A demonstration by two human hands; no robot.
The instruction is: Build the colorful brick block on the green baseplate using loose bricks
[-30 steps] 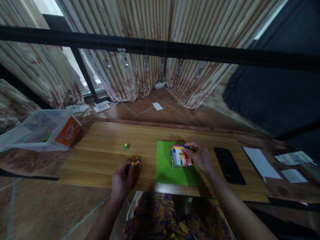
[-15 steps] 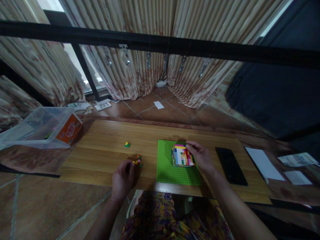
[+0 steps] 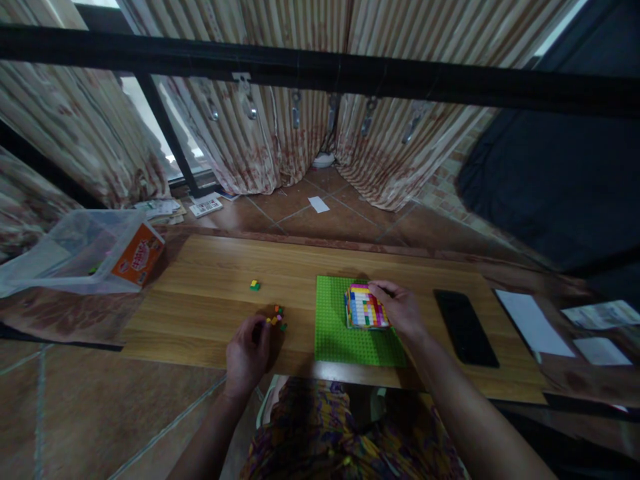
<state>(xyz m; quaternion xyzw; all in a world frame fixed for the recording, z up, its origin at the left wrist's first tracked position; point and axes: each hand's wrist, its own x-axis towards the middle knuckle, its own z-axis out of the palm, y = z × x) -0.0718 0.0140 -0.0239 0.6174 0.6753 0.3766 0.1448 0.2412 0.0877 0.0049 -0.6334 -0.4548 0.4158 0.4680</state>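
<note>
A square-sided model of toy bricks (image 3: 366,308), many-coloured with a white and light-blue patch on top, sits on the green baseplate (image 3: 335,347). My right hand (image 3: 400,308) is closed against its right side, with fingertips at the far right corner; whether a loose brick is under them is hidden. On the wooden table left of the plate lies a small cluster of loose toy bricks (image 3: 278,319), orange, yellow, pink and green. Beside the cluster my left hand (image 3: 249,350) is pinched, its fingertips at the bricks' left edge; anything between them is too small to make out.
A yellow and green brick pair (image 3: 255,285) lies farther back on the table (image 3: 200,293). At the left stands a clear plastic box (image 3: 95,283) with an orange label. A black phone-like slab (image 3: 466,327) and white paper (image 3: 535,323) are at the right. A dark rail (image 3: 320,60) crosses beyond.
The view has shifted slightly, so the table sits a little higher. Both hands stay at nearly the same places, the left at the loose bricks and the right at the model.
</note>
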